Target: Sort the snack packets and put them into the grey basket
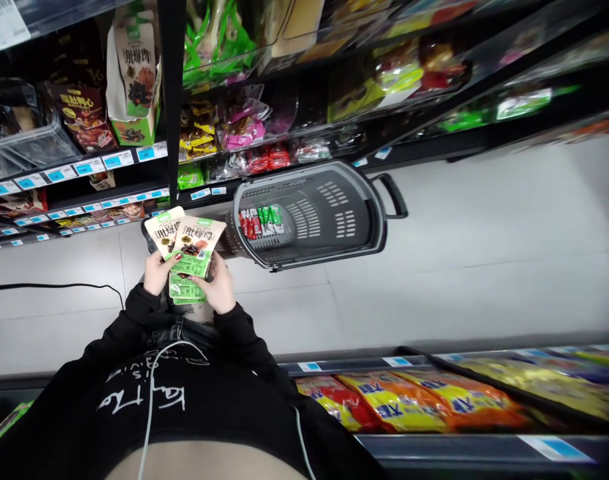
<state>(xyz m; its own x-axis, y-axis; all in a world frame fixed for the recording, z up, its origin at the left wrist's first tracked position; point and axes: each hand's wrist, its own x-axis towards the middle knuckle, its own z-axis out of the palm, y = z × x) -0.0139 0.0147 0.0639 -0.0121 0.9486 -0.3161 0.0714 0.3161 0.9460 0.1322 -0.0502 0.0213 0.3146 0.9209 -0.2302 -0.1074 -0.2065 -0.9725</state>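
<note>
Both my hands hold snack packets in front of me, low over the floor. My left hand [157,273] grips one cream and green packet [163,230] with dark print. My right hand [218,287] grips a second, similar packet [198,245], and more green packets [185,290] are pinched below between the two hands. Black sleeves cover both arms. A grey plastic shopping basket [354,230] with a black handle stands on the floor just beyond my hands, with several red and green packets [260,222] inside it.
Store shelves [84,163] with blue price tags and snack bags run along the far side of the aisle. A box of the same packets [134,73] sits on an upper shelf. Yellow and orange bags [399,400] lie on a near shelf. A black cable [54,287] crosses the pale tiled floor.
</note>
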